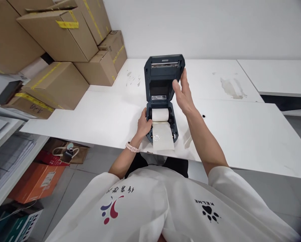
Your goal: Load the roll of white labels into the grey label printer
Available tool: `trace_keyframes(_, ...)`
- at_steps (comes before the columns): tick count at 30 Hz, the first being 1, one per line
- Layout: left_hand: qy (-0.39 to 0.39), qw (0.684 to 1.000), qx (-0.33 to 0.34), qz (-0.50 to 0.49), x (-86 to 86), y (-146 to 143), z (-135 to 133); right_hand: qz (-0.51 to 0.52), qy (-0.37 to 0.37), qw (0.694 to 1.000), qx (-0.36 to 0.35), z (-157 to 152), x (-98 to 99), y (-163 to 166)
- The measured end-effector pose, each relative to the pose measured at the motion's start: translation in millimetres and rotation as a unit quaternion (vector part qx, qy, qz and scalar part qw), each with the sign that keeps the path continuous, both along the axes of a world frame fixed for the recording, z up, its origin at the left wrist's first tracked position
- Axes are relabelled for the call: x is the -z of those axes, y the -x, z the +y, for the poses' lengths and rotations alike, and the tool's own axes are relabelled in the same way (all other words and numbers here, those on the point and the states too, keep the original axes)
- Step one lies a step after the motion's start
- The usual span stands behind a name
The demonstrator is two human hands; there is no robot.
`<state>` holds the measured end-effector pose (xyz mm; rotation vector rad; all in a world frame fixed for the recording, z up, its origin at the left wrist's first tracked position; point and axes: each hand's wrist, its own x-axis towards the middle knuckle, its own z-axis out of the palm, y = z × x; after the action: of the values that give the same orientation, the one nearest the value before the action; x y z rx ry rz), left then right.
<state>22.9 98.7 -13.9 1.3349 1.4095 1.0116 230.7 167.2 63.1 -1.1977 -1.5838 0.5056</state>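
Observation:
A dark grey label printer (176, 126) stands near the front edge of the white table, with its lid (162, 72) raised. Inside lies a white label roll (160, 114). A strip of label paper (163, 136) runs forward from it and hangs over the printer's front. My left hand (143, 126) grips the left side of the base, its thumb over the rim and its other fingers along the outer wall. Against the lid's right edge rests my right hand (184, 94), fingers stretched along the outside and thumb spread apart in front of the lid's inner face.
Cardboard boxes (56, 82) with yellow tape are stacked at the table's left and back left. The white table (231, 134) has a small dark hole and some worn patches. An orange box (39, 181) sits low on the left by a shelf. A white wall rises behind.

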Motion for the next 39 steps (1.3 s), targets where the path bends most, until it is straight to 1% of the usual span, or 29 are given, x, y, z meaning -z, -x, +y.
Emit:
trace_keyframes(2, -0.001, 1.000, -0.006, 0.007, 2.7, -1.4, -1.3, -0.072, -0.037, 0.996, 0.030, -6.7, -2.2, -0.6)
trace_keyframes(3, -0.005, 1.000, -0.008, 0.015, 2.9, -2.1, -1.4, -0.116, -0.052, 0.991, 0.034, -13.3, -3.6, 0.5)
trace_keyframes(4, -0.011, 1.000, -0.009, 0.023, 2.6, -2.7, -1.3, -0.164, -0.059, 0.984, 0.020, -20.8, -5.1, 2.9)
trace_keyframes(5, -0.018, 0.999, -0.011, 0.031, 2.2, -3.1, -0.9, -0.216, -0.052, 0.975, -0.014, -27.8, -6.3, 6.3)
trace_keyframes(6, -0.022, 0.999, -0.012, 0.037, 1.6, -3.5, -0.4, -0.273, -0.028, 0.960, -0.061, -33.5, -6.9, 10.6)
trace_keyframes(7, -0.024, 0.999, -0.014, 0.044, 1.0, -3.8, 0.0, -0.331, 0.009, 0.937, -0.110, -37.1, -6.8, 15.8)
trace_keyframes(8, -0.022, 0.998, -0.016, 0.052, 0.1, -3.9, 0.2, -0.387, 0.054, 0.908, -0.152, -38.4, -6.0, 21.6)
trace_keyframes(9, -0.018, 0.998, -0.018, 0.062, -0.8, -4.0, 0.3, -0.434, 0.100, 0.877, -0.179, -37.3, -4.4, 27.7)
trace_keyframes(11, -0.009, 0.996, -0.023, 0.085, -3.3, -4.0, 0.0, -0.501, 0.171, 0.826, -0.194, -30.1, 0.0, 39.1)
trace_keyframes(12, -0.005, 0.995, -0.024, 0.095, -4.6, -4.0, -0.4, -0.518, 0.193, 0.811, -0.191, -25.3, 2.2, 43.6)
trace_keyframes(14, -0.004, 0.994, -0.023, 0.103, -6.9, -4.1, -1.2, -0.525, 0.213, 0.802, -0.189, -16.5, 4.4, 47.5)
trace_keyframes(16, -0.008, 0.995, -0.023, 0.099, -8.5, -4.2, -1.9, -0.493, 0.222, 0.814, -0.212, -12.8, 1.0, 41.5)
trace_keyframes(17, -0.009, 0.995, -0.023, 0.094, -8.9, -4.2, -2.2, -0.461, 0.221, 0.825, -0.239, -13.6, -3.2, 34.2)
trace_keyframes(19, -0.009, 0.996, -0.024, 0.084, -9.2, -4.0, -2.7, -0.373, 0.210, 0.852, -0.302, -20.3, -16.0, 11.5)
trace_keyframes(21, -0.005, 0.997, -0.022, 0.075, -9.5, -3.7, -3.4, -0.283, 0.188, 0.878, -0.338, -31.6, -31.2, -18.9)
trace_keyframes(22, -0.005, 0.997, -0.021, 0.072, -9.6, -3.6, -3.9, -0.245, 0.177, 0.891, -0.338, -37.3, -37.8, -35.5)
trace_keyframes(24, -0.007, 0.998, -0.018, 0.067, -9.6, -3.6, -4.7, -0.183, 0.164, 0.921, -0.303, -45.2, -45.7, -68.3)
trace_keyframes(26, -0.006, 0.998, -0.018, 0.061, -9.0, -3.6, -5.1, -0.122, 0.170, 0.947, -0.242, -44.3, -42.9, -97.5)
trace_keyframes(28, -0.001, 0.998, -0.020, 0.053, -7.1, -3.5, -4.5, -0.060, 0.195, 0.963, -0.174, -33.1, -28.6, -120.6)
trace_keyframes(30, 0.000, 0.998, -0.026, 0.049, -4.3, -3.3, -3.1, -0.010, 0.224, 0.968, -0.116, -14.4, -6.0, -136.7)
trace_keyframes(32, -0.007, 0.998, -0.027, 0.048, -1.5, -3.0, -1.6, 0.022, 0.244, 0.967, -0.077, 6.7, 19.6, -145.8)
trace_keyframes(34, -0.011, 0.998, -0.024, 0.048, 0.2, -2.9, -0.5, 0.042, 0.257, 0.964, -0.051, 24.8, 43.3, -149.0)
trace_keyframes(36, -0.010, 0.999, -0.024, 0.047, 1.1, -2.7, -0.2, 0.045, 0.276, 0.959, -0.037, 36.6, 62.1, -149.5)
trace_keyframes(39, -0.010, 0.999, -0.026, 0.043, 2.2, -2.4, -0.2, 0.047, 0.303, 0.951, -0.033, 37.7, 80.4, -154.1)
